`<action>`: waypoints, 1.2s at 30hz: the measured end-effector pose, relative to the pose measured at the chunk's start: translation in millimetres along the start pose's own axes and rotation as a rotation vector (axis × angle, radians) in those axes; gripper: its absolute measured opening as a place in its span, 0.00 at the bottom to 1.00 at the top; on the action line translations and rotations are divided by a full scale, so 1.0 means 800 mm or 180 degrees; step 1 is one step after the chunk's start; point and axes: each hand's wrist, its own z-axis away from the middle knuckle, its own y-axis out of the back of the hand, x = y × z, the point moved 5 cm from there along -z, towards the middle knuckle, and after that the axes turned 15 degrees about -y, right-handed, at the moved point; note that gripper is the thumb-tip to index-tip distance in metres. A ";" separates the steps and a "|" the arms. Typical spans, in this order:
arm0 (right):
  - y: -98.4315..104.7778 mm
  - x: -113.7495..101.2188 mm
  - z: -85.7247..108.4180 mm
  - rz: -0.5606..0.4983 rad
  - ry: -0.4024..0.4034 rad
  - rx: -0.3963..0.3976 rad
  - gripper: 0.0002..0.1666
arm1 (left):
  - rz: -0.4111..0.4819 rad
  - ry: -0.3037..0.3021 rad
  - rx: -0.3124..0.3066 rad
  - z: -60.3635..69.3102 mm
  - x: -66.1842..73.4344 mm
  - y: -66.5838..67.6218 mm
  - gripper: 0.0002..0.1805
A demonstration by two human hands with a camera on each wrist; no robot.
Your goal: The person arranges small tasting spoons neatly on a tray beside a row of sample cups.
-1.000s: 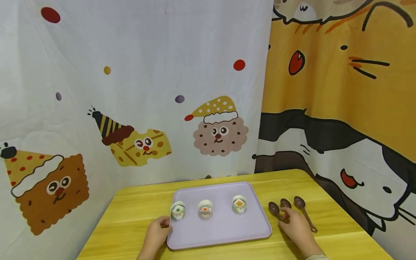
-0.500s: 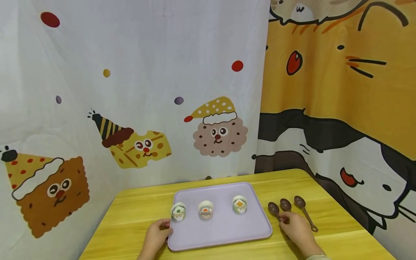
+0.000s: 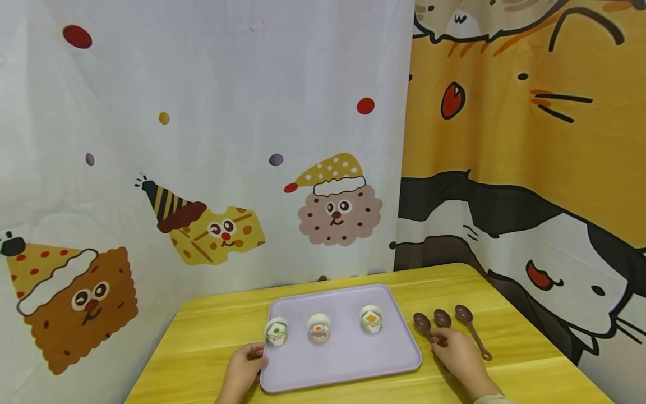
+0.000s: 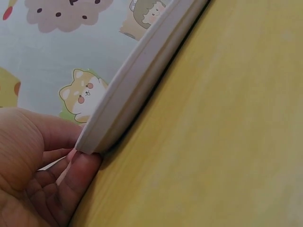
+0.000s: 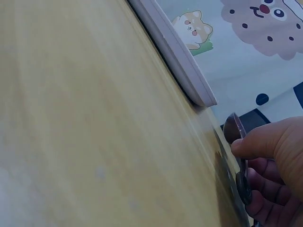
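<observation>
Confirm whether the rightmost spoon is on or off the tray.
Off: in the head view, the rightmost spoon lies on the yellow table, right of the tray.

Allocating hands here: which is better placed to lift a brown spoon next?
Right, I'd say. The right hand has its thumb and curled fingers on a brown spoon; the left hand grips the tray at the side opposite the spoon.

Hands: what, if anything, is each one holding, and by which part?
The left hand grips the tray by its left edge; the right hand holds a spoon by its handle.
</observation>
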 end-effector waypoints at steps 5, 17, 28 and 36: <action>-0.001 -0.005 0.000 -0.0020 0.0084 0.0001 0.14 | 0.0039 0.0049 0.0002 0.001 -0.001 -0.002 0.19; 0.005 -0.023 -0.007 -0.0061 0.0219 0.0046 0.12 | 0.0058 0.0087 0.0009 -0.001 -0.005 0.000 0.18; 0.010 -0.039 -0.012 -0.0119 0.0181 -0.0105 0.12 | 0.0100 0.0114 -0.0001 -0.001 -0.005 -0.002 0.18; 0.007 -0.056 -0.019 -0.0242 0.0155 -0.0153 0.13 | 0.0076 0.0133 -0.0007 0.000 -0.004 -0.001 0.18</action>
